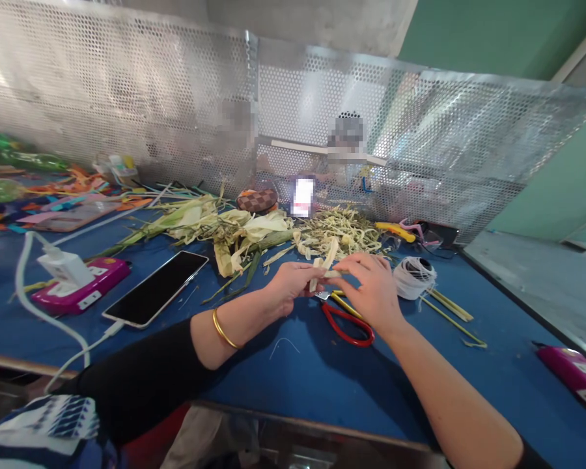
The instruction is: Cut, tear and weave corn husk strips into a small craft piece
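Observation:
Between my two hands, above the blue table, is a pale strip of corn husk [329, 254], folded or crossed over itself. My left hand [293, 281] pinches its left part between thumb and fingers. From the other side my right hand [368, 283] is closed on the right end with bent fingers. Just below the hands lie scissors with red handles [349, 332], their blades partly hidden. A heap of dry husks [234, 228] lies behind my left hand, and a pile of thin husk shreds [344, 228] behind the strip.
A spool of white thread [414, 277] and thin yellowish sticks [449, 303] are to the right. At left, a phone [159, 286] charges near a purple power strip [83, 286]. A perforated metal screen [166, 111] backs the table [283, 397]. Another purple power strip [576, 378] sits far right.

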### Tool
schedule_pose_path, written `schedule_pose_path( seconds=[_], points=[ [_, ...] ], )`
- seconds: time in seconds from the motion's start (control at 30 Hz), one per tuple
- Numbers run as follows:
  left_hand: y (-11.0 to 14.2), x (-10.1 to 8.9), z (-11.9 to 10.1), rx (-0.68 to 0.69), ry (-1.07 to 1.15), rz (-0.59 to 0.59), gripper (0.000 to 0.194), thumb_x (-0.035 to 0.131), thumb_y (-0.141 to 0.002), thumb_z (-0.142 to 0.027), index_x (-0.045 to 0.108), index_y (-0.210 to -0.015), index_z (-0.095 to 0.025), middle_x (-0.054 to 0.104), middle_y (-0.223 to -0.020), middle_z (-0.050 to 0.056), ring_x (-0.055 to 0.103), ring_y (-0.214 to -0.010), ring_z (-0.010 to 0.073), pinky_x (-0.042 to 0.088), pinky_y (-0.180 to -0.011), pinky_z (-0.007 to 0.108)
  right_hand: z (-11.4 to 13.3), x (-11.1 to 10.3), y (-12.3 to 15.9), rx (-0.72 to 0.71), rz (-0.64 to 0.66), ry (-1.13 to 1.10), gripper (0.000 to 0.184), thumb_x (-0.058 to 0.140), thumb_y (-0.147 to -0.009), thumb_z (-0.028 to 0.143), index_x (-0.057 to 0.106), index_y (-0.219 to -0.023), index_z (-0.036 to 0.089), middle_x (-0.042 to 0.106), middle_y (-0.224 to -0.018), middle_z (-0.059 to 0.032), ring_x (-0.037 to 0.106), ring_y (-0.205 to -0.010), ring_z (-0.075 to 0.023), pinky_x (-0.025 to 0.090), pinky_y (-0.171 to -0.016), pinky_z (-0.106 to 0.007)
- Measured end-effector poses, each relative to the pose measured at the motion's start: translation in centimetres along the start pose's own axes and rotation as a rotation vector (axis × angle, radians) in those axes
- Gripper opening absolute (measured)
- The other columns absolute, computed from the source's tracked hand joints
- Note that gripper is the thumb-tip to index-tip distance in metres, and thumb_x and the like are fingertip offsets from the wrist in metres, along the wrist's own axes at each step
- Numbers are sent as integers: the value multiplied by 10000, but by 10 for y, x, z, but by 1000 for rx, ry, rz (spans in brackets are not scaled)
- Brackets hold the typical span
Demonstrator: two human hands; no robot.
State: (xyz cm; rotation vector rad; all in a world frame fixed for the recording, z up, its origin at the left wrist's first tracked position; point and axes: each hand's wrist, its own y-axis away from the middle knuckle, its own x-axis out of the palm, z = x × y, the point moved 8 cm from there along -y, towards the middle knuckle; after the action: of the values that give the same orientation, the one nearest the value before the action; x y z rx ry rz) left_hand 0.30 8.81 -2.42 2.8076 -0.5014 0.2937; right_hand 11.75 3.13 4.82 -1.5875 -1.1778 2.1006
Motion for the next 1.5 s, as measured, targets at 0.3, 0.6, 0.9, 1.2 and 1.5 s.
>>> schedule_pose_path(
  seconds=[0.3,0.6,0.9,1.2,1.5],
  points=[
    [4,2,6,-60,34,-31,95,663,-707,-199,618,-655,-133,645,-613,18,618,-613,119,468,-633,233,36,0,2,-204,27,270,208,475,-895,192,639,-768,196,644,-751,-48,539,-740,-184,316,-745,-338],
    [0,-2,8,26,101,-31,164,687,-684,-212,559,-609,-140,539,-547,-32,514,-533,77,463,-611,231,34,19,11,19,65,43,165,502,-847,165,585,-709,201,641,-667,-14,559,-625,-160,322,-633,-297],
    [3,5,-9,141,-222,33,148,677,-698,-282,648,-656,-143,648,-657,13,481,-506,62,313,-471,182,-33,10,15,632,-32,-469,298,581,-779,442,647,-882,171,623,-671,-14,522,-546,-151,411,-534,-270],
    [11,21,-10,193,-314,216,189,643,-710,-309,622,-618,-145,610,-622,-1,482,-553,74,356,-514,170,-53,31,24,756,36,-533,290,585,-751,441,634,-649,174,613,-550,-2,551,-559,-159,417,-528,-268],
    [-6,-8,-11,120,-186,-70,100,656,-717,-206,583,-747,-145,621,-600,-6,508,-495,74,380,-511,195,-38,34,19,800,115,-839,231,654,-679,411,596,-767,206,630,-569,17,600,-499,-166,512,-538,-316]
  ],
)
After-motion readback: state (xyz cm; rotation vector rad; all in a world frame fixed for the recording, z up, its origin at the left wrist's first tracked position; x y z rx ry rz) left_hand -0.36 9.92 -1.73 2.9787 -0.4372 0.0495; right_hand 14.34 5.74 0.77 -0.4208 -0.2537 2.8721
